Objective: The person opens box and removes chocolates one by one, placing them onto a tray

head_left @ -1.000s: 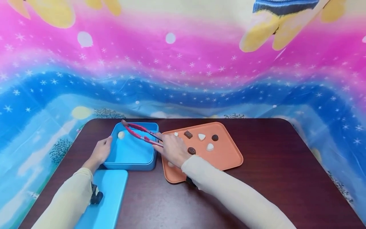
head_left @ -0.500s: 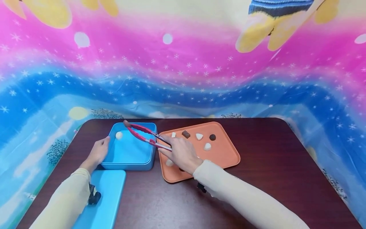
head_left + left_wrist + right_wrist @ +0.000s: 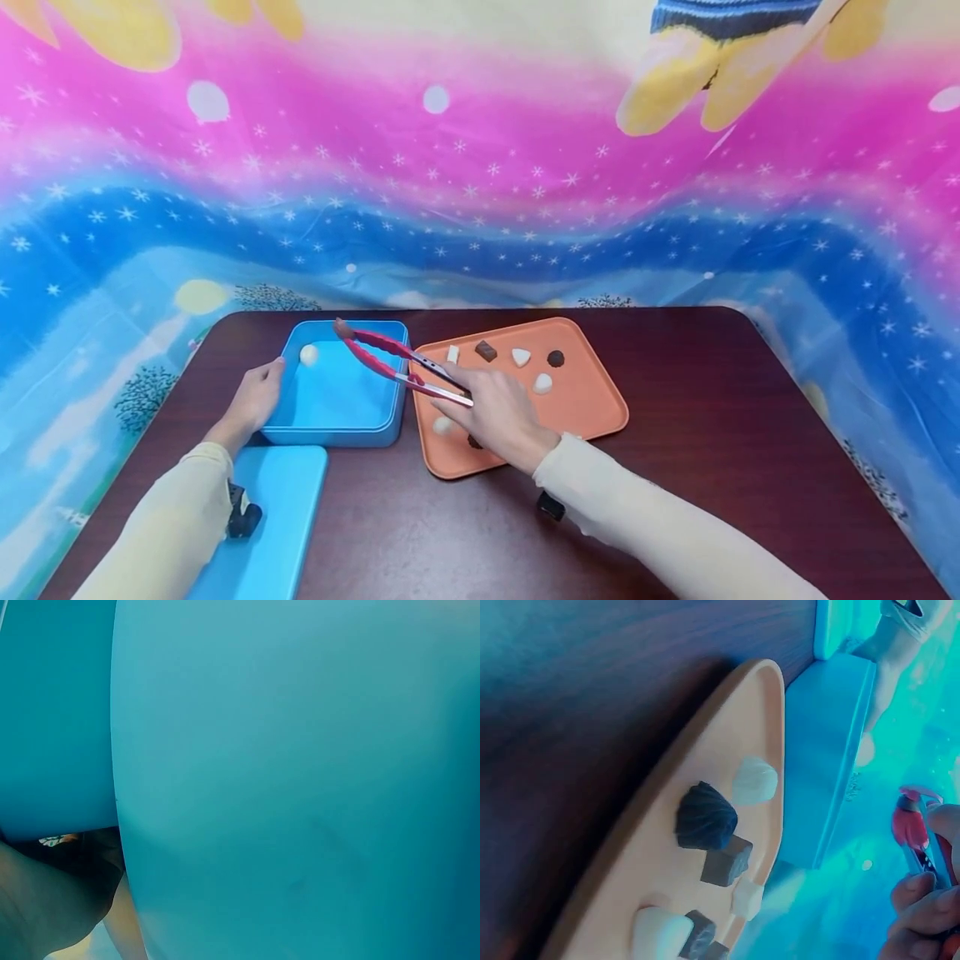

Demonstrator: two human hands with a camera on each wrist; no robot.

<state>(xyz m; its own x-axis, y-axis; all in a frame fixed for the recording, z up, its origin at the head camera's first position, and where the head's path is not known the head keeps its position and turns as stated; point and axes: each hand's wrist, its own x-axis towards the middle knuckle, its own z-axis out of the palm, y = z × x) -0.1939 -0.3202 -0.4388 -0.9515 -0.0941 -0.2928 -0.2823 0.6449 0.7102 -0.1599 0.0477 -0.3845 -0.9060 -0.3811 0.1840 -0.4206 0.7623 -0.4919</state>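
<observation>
A pair of red-handled-looking tongs (image 3: 405, 367) with metal arms is gripped in my right hand (image 3: 501, 412), above the orange tray (image 3: 581, 408). At the tongs' tips, over the far left part of the blue box (image 3: 333, 436), a small brown chocolate piece (image 3: 343, 328) is pinched. One cream-coloured ball (image 3: 309, 355) lies inside the box. My left hand (image 3: 255, 396) holds the box's left wall, thumb at the rim; its other fingers are mostly hidden. On the tray sit a brown block (image 3: 486, 351), a dark round piece (image 3: 555, 358), white pieces (image 3: 542, 383) and others, partly under my right hand.
A blue lid (image 3: 277, 508) lies on the dark wooden table (image 3: 420, 533) in front of the box, under my left forearm. The tray stands right beside the box. A colourful printed cloth (image 3: 480, 208) hangs behind the table.
My right hand has drawn back to the right and slightly nearer, so the tongs' tips with the brown piece sit further inside the box's outline. My left hand stays at the box.
</observation>
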